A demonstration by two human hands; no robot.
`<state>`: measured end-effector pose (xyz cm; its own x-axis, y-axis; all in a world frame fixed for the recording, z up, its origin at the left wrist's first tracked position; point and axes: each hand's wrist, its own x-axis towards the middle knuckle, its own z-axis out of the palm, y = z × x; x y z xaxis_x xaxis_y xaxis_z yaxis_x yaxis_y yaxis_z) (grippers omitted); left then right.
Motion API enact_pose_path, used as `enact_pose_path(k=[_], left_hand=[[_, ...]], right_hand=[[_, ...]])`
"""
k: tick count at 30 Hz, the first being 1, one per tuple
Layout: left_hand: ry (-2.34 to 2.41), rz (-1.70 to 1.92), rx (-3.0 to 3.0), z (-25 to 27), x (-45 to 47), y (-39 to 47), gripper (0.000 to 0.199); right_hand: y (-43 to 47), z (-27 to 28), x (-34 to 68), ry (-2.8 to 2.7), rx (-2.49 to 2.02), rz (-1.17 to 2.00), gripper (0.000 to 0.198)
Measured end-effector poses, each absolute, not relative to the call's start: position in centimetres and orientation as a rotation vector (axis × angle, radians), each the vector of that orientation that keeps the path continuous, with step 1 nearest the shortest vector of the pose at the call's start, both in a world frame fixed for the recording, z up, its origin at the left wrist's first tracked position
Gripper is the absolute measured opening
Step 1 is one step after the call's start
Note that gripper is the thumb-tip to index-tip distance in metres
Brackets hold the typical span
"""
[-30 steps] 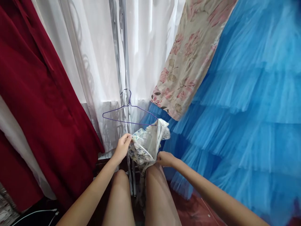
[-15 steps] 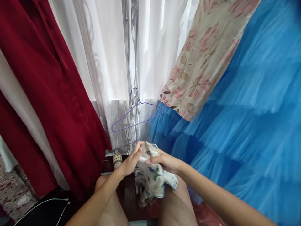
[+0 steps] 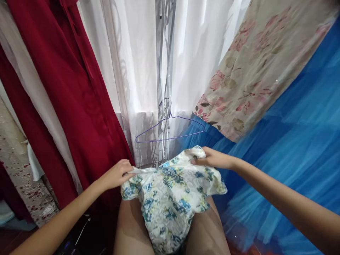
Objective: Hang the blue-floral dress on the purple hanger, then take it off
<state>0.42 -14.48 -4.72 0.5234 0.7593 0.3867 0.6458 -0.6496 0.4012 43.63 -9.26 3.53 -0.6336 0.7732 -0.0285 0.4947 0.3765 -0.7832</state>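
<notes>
A white short-sleeved top (image 3: 170, 198) with a blue and yellow floral print hangs spread between my hands, above my thighs. My left hand (image 3: 117, 174) pinches its left shoulder edge. On the other side my right hand (image 3: 212, 158) grips the right shoulder, thumb on top of the cloth. Just beyond the neckline a thin purple wire hanger (image 3: 170, 139) hangs with nothing on it, apart from both hands. The lower end of the top drops between my legs, partly out of sight.
Dark red drapes (image 3: 71, 106) hang at the left. White curtains (image 3: 138, 53) and a metal stand (image 3: 164, 71) are straight ahead. A cream cloth with pink flowers (image 3: 239, 81) and layered blue tulle (image 3: 255, 170) fill the right. A white cable (image 3: 82, 232) lies low left.
The top, bunched together between my hands before, is now opened out wide. My hands have moved apart, left hand leftward and right hand rightward and up. The view has shifted slightly.
</notes>
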Motion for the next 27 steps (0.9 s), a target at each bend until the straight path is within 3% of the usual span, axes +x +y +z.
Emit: enact_pose_path(k=[4,7,9,20,25,27], left_hand=[[1.636,0.855,2.539,-2.2,-1.5,-9.6,0.024],[1.805,0.990,2.400,-0.6,-1.7,-5.4,0.022],[1.804,1.040,2.386,0.4,-1.0,-3.1,0.020],[1.337,1.258,2.444,4.8,7.8,-2.7,0.020],[1.131,1.305,2.118,4.8,7.3,-3.9,0.022],[1.080,1.290,2.045,4.5,7.1,-4.3,0.024]], right_hand=[[-4.3,3.0,40.7,-2.193,-1.144,0.571,0.062],[-1.4,1.5,38.9,-2.136,-1.332,0.336,0.047],[-0.5,0.2,38.4,-2.117,-1.370,0.291,0.035],[-5.3,-1.2,38.8,-2.171,-1.192,0.327,0.028],[-6.4,-0.1,43.4,-1.769,-1.242,0.144,0.064],[-5.3,0.7,45.1,-1.613,-1.280,0.080,0.063]])
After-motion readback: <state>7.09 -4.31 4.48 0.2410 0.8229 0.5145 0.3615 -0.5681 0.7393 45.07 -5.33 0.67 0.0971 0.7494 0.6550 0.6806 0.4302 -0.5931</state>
